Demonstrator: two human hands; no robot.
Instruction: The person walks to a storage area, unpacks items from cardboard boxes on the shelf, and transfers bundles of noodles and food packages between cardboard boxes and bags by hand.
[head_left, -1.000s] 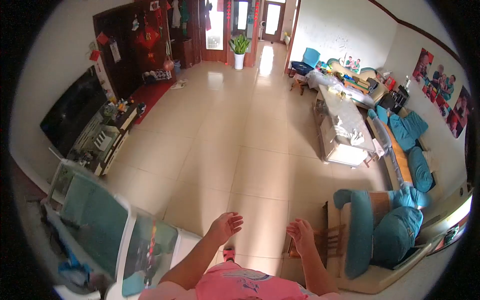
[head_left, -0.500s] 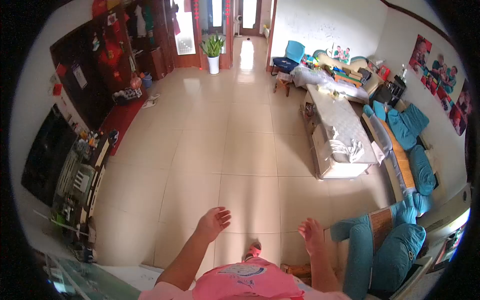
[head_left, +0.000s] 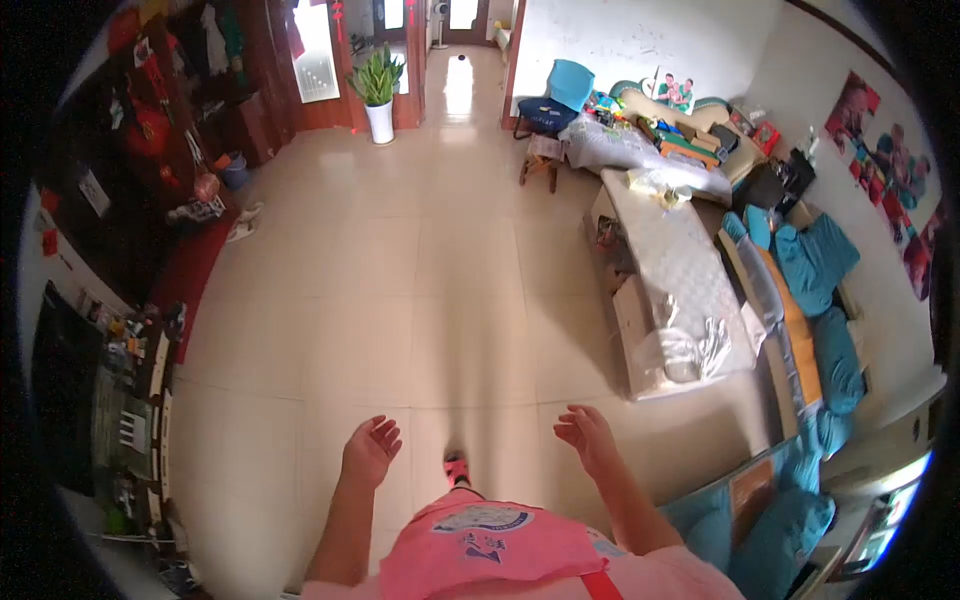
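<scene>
My left hand (head_left: 371,450) hovers over the beige tiled floor (head_left: 470,340), its fingers slightly curled and apart, holding nothing. To the right, my right hand (head_left: 588,438) is also raised in the air, empty, with its fingers loosely spread. Between the two, lower down, a foot in a red slipper (head_left: 456,466) steps forward below my pink top (head_left: 500,540). Nearest to my right hand is the long covered table (head_left: 680,250), apart from it, with a bundle of white cloth or cord (head_left: 710,345) on its near end.
Teal-cushioned sofas (head_left: 835,360) line the right side. A low cabinet (head_left: 150,430) with a keyboard and small items runs along the left. Further off stand a potted plant (head_left: 378,90), a small wooden stool (head_left: 541,160) and a blue chair (head_left: 570,85). White shoes (head_left: 244,222) lie by the red mat.
The view has moved forward, so the covered table and plant are nearer. Both hands appear further left in view, and my right hand is raised higher. Both stay empty.
</scene>
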